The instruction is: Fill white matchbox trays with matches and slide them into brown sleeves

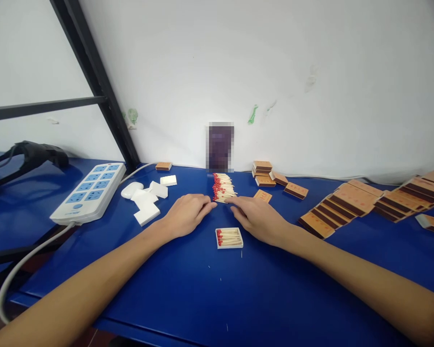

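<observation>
A pile of red-headed matches [223, 186] lies on the blue table, heads toward the left. At the pile's near left corner rests my left hand [188, 214], back up, its fingers low to the table and nothing seen in them. My right hand [258, 219] stretches its index finger to the near right end of the pile, touching the matchsticks. Its thumb stands apart, and the other fingers are partly hidden. Nearer me, between the wrists, a white matchbox tray [229, 247] holds a layer of matches, heads also left.
White empty-looking trays [146, 212] lie left, beside a power strip [90, 190]. Matchboxes [262, 166] are stacked at the back. Rows of matchbox sleeves [358, 197] spread at right. A blurred dark object [220, 147] stands against the wall.
</observation>
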`<state>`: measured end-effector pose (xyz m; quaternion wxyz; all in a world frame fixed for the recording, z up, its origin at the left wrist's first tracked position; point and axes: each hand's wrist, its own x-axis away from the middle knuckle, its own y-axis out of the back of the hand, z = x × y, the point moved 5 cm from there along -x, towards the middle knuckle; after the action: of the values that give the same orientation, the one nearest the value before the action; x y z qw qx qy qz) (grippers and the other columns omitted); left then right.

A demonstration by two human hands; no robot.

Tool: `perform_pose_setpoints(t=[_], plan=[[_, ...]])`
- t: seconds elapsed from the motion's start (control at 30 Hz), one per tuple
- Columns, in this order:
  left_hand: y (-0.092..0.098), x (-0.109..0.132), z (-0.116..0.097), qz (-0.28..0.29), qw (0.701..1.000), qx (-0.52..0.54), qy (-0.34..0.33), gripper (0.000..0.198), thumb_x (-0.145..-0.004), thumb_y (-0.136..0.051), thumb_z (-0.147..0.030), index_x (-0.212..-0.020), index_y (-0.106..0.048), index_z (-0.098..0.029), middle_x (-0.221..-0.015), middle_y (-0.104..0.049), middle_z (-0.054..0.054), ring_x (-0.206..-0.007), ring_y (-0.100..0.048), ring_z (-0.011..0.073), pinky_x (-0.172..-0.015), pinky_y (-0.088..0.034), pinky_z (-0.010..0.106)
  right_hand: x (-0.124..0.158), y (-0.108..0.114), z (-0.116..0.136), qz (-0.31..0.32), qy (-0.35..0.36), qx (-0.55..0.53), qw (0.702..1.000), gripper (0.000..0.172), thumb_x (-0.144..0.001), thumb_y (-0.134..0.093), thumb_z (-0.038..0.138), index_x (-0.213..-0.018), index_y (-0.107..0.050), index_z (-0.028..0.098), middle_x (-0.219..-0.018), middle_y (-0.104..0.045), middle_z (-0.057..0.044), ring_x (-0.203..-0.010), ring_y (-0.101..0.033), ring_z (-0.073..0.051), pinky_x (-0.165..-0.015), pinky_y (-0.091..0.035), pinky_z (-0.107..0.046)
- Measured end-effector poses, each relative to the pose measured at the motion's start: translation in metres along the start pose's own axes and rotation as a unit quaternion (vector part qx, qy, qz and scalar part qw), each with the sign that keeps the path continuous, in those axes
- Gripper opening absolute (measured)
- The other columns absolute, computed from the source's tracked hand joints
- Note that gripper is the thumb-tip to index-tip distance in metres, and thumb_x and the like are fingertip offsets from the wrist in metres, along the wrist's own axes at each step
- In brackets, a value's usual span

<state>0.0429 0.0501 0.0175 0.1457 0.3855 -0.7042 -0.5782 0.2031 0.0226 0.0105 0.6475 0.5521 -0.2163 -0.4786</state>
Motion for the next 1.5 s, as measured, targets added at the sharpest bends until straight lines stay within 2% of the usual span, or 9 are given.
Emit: perform_pose_setpoints(t=[0.13,0.2,0.33,0.47,0.77,1.0,1.17,1.37,1.5], plan=[[-0.0016,0.0000,0.0017,0.004,1.000,-0.023,-0.003,0.044,-0.098,-0.032,-0.043,-0.069,-0.052,-0.017,-0.071,-0.054,0.001,-0.065,-0.051,0.0150,-0.062,-0.036,0.028,0.0008,-0.0063,-0.0009,0.011,-0.006,0.041,0.999,0.037,-0.092,-0.036,0.019,-0.124,-0.055,0.018,-0.104,-0.067,-0.009,-0.094,-0.061,-0.021,-0.078,-0.043,-0.031],[-0.0005,0.0007,0.0026,-0.005,1.000,-0.027,0.000,0.039,-0.098,-0.033,-0.041,-0.074,-0.052,-0.017,-0.074,-0.054,0.002,-0.069,-0.051,0.0160,-0.064,-0.038,0.029,0.0008,-0.0062,-0.0009,0.014,-0.011,0.047,0.999,0.036,-0.091,-0.037,0.017,-0.121,-0.057,0.019,-0.100,-0.067,-0.008,-0.090,-0.061,-0.020,-0.075,-0.042,-0.030],[0.0011,0.0030,0.0039,-0.019,0.999,-0.031,-0.004,0.020,-0.095,-0.040,-0.032,-0.104,-0.052,-0.018,-0.087,-0.055,0.003,-0.079,-0.052,0.0185,-0.070,-0.042,0.032,0.0013,-0.0056,-0.0010,0.007,-0.018,0.047,0.999,0.037,-0.088,-0.039,0.015,-0.119,-0.059,0.019,-0.094,-0.067,-0.007,-0.086,-0.060,-0.019,-0.071,-0.040,-0.028],[-0.0016,0.0045,0.0049,-0.007,0.999,-0.053,-0.010,0.031,-0.095,-0.039,-0.032,-0.122,-0.050,-0.020,-0.096,-0.054,0.005,-0.083,-0.054,0.0191,-0.076,-0.044,0.034,0.0030,-0.0059,-0.0015,-0.003,-0.024,0.035,0.999,0.038,-0.088,-0.040,0.016,-0.120,-0.060,0.020,-0.093,-0.067,-0.007,-0.082,-0.060,-0.018,-0.068,-0.039,-0.027],[-0.0024,0.0036,0.0007,0.001,0.997,-0.067,-0.028,0.032,-0.095,-0.040,-0.029,-0.114,-0.063,-0.018,-0.089,-0.056,0.005,-0.082,-0.055,0.0182,-0.073,-0.045,0.032,0.0046,-0.0048,-0.0016,-0.020,-0.022,0.009,1.000,0.034,-0.087,-0.041,0.017,-0.114,-0.063,0.020,-0.087,-0.067,-0.004,-0.074,-0.058,-0.016,-0.063,-0.037,-0.026],[-0.0034,0.0038,0.0036,-0.010,0.999,-0.031,-0.014,0.034,-0.094,-0.042,-0.030,-0.123,-0.056,-0.020,-0.089,-0.055,0.005,-0.082,-0.055,0.0185,-0.075,-0.046,0.033,0.0055,-0.0043,-0.0019,-0.025,-0.021,0.004,0.999,0.037,-0.088,-0.040,0.018,-0.118,-0.061,0.020,-0.089,-0.067,-0.004,-0.077,-0.059,-0.016,-0.065,-0.039,-0.027],[-0.0052,0.0037,0.0041,-0.002,0.999,-0.046,-0.016,0.036,-0.094,-0.039,-0.030,-0.125,-0.055,-0.019,-0.092,-0.054,0.005,-0.083,-0.055,0.0184,-0.077,-0.046,0.033,0.0059,-0.0041,-0.0022,-0.025,-0.043,0.030,0.998,0.040,-0.088,-0.040,0.020,-0.125,-0.057,0.021,-0.099,-0.068,-0.006,-0.078,-0.060,-0.017,-0.065,-0.039,-0.027],[-0.0036,0.0036,0.0020,0.009,0.998,-0.055,-0.026,0.036,-0.096,-0.037,-0.032,-0.125,-0.054,-0.020,-0.095,-0.055,0.006,-0.086,-0.055,0.0190,-0.075,-0.046,0.033,0.0051,-0.0050,-0.0010,-0.013,-0.036,0.051,0.998,0.040,-0.090,-0.038,0.022,-0.126,-0.056,0.019,-0.102,-0.067,-0.007,-0.081,-0.060,-0.018,-0.066,-0.039,-0.027],[-0.0022,0.0037,0.0016,0.014,0.999,-0.029,-0.021,0.038,-0.098,-0.032,-0.038,-0.125,-0.054,-0.021,-0.104,-0.059,0.007,-0.096,-0.056,0.0209,-0.084,-0.045,0.036,0.0052,-0.0053,-0.0012,-0.006,-0.036,0.049,0.998,0.040,-0.090,-0.039,0.022,-0.126,-0.057,0.020,-0.099,-0.067,-0.007,-0.080,-0.059,-0.017,-0.065,-0.038,-0.027]])
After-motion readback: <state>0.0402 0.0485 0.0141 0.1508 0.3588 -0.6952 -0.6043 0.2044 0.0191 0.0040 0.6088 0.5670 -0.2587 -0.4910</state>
